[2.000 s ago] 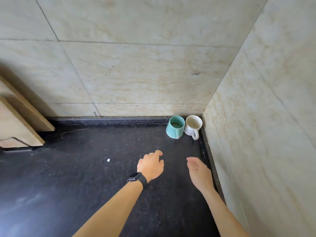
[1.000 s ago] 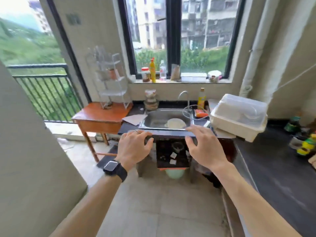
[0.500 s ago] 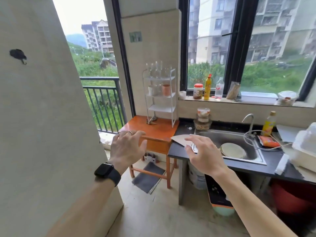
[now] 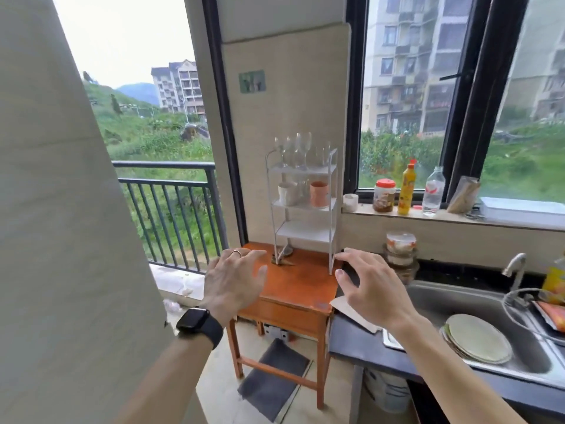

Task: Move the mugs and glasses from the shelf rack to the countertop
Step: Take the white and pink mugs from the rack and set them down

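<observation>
A white three-tier shelf rack (image 4: 305, 206) stands on a small wooden table (image 4: 301, 287) ahead of me. Several stemmed glasses (image 4: 298, 149) stand on its top tier. On the middle tier sit a white mug (image 4: 286, 193) and an orange mug (image 4: 319, 194), with a clear glass between them. The bottom tier holds nothing. My left hand (image 4: 234, 281), with a ring and a black watch on the wrist, hovers open in front of the table. My right hand (image 4: 371, 289) is also open and empty, raised over the table's right edge.
A dark countertop (image 4: 367, 347) with a steel sink (image 4: 477, 325) holding plates (image 4: 478, 338) runs right of the table. Bottles and a jar line the window sill (image 4: 406, 191). A pale wall (image 4: 61, 240) fills the left; a balcony railing (image 4: 171, 209) lies behind.
My view has swung from the counter corner with two mugs to the rack, and I have come closer to it. Both hands stay raised and empty.
</observation>
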`<move>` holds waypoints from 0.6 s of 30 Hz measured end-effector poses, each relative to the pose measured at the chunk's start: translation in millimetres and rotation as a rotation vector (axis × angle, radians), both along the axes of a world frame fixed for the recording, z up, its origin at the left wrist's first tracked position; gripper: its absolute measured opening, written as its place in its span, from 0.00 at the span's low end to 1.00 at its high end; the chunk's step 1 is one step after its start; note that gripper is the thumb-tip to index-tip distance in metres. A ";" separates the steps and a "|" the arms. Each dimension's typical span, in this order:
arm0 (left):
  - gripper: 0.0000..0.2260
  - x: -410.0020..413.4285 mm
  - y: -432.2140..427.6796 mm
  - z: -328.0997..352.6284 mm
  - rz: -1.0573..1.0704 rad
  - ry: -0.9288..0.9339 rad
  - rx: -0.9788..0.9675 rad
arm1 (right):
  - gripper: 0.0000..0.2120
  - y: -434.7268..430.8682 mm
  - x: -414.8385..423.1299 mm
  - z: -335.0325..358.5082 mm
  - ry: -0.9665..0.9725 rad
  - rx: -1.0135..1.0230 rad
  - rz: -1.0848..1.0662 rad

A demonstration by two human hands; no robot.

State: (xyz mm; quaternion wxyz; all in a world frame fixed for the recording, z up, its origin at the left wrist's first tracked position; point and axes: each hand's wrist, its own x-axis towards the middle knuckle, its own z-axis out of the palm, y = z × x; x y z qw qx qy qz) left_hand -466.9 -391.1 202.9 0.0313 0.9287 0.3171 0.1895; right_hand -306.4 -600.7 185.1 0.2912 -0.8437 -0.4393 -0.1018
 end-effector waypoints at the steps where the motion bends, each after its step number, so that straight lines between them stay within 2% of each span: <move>1: 0.20 15.2 16.2 0.9 -0.001 0.002 -0.008 | 0.19 16.2 15.7 1.4 0.000 -0.010 -0.005; 10: 0.19 132.4 149.4 8.1 -0.064 -0.023 -0.013 | 0.17 136.2 134.8 4.4 0.047 -0.030 -0.058; 18: 0.18 241.9 279.9 -11.5 -0.128 0.003 -0.053 | 0.18 246.5 220.6 -12.4 0.081 -0.072 -0.161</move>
